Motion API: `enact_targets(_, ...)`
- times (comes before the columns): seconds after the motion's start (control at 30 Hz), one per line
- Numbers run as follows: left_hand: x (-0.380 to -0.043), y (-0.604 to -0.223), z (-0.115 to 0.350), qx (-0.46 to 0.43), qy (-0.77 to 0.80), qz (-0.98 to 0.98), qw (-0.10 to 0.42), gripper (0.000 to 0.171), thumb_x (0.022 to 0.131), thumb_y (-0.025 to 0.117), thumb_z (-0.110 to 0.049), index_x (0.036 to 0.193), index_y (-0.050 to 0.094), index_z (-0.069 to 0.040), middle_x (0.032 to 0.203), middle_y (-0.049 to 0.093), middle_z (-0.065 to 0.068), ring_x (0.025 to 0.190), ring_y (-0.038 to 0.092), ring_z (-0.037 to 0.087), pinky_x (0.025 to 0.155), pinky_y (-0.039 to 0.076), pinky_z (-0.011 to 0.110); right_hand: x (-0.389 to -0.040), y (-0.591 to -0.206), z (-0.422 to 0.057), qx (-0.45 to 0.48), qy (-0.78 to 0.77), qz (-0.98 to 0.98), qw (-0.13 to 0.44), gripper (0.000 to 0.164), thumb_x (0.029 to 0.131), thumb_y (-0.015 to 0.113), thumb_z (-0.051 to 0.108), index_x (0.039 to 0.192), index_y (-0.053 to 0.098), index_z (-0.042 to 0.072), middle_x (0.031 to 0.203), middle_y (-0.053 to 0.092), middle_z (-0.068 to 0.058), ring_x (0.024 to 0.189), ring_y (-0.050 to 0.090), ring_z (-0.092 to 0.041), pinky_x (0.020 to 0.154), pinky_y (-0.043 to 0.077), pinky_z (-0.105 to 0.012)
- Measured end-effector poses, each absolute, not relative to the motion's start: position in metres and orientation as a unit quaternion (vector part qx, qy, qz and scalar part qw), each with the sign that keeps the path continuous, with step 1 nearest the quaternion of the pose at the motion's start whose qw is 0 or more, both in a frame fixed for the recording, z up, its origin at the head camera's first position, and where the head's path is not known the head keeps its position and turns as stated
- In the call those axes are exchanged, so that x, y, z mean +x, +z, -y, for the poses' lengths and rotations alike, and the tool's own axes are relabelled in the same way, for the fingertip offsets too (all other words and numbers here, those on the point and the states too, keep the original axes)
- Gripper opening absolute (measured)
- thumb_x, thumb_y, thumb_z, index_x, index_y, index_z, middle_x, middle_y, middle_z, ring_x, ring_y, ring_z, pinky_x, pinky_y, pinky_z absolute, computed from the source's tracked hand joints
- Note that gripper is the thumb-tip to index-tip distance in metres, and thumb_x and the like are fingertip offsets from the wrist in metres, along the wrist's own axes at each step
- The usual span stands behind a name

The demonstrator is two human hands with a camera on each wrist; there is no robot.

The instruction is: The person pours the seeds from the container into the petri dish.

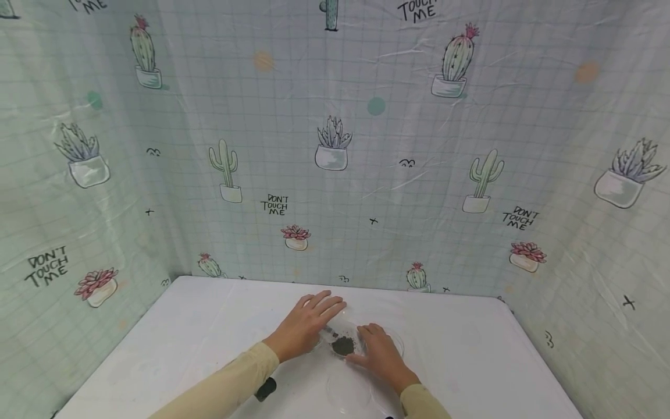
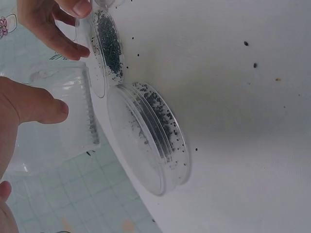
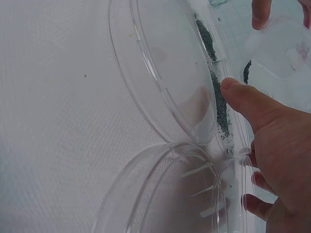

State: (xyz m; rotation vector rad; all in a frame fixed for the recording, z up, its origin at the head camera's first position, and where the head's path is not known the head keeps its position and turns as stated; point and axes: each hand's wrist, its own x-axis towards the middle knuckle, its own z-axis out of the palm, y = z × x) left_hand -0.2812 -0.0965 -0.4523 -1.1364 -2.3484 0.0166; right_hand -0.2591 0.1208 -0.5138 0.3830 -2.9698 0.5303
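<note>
My left hand (image 1: pixel 300 327) holds a clear plastic container (image 2: pixel 63 128), its thumb (image 2: pixel 46 106) lying across the near side. Dark granules (image 3: pixel 247 72) gather along the container's lower edge. A clear petri dish with a heap of dark granules (image 1: pixel 343 346) lies on the table between the hands. My right hand (image 1: pixel 381 354) grips that dish by its rim, thumb on one side and fingers on the other. Close by stands a stack of clear dishes (image 2: pixel 170 167) with more dark granules inside.
Two clear round dishes, one (image 3: pixel 165 53) farther up and another (image 3: pixel 141 194) lower down, lie beside my right hand. Loose granules (image 2: pixel 255 65) dot the white table (image 1: pixel 460 361). A cactus-printed sheet (image 1: pixel 335 192) hangs along the back and sides.
</note>
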Motion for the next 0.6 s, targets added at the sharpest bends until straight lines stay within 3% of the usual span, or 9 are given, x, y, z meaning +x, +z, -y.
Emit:
enact_targets(0.27, -0.28, -0.455, 0.103, -0.401, -0.044, 0.876, 0.263, 0.094, 0.061, 0.082, -0.018, 0.141, 0.032, -0.019, 0.141, 0.04, -0.003, 0.132, 0.036, 0.022, 0.109, 0.034, 0.041, -0.258, -0.512, -0.12, 0.122, 0.173, 0.976, 0.048, 0.078, 0.068, 0.069, 0.056, 0.126, 0.052, 0.007, 0.126, 0.053, -0.011, 0.122, 0.045, -0.03, 0.1, 0.041, -0.049)
enact_targets(0.6, -0.275, -0.454, 0.115, -0.355, -0.07, 0.894, 0.264, 0.096, 0.062, 0.077, -0.011, 0.143, 0.027, -0.017, 0.14, 0.039, 0.002, 0.13, 0.035, 0.017, 0.103, 0.04, 0.038, -0.257, -0.513, -0.12, 0.124, 0.175, 0.975, 0.06, 0.077, 0.068, 0.069, 0.056, 0.125, 0.053, 0.006, 0.125, 0.054, -0.012, 0.122, 0.046, -0.03, 0.1, 0.041, -0.048)
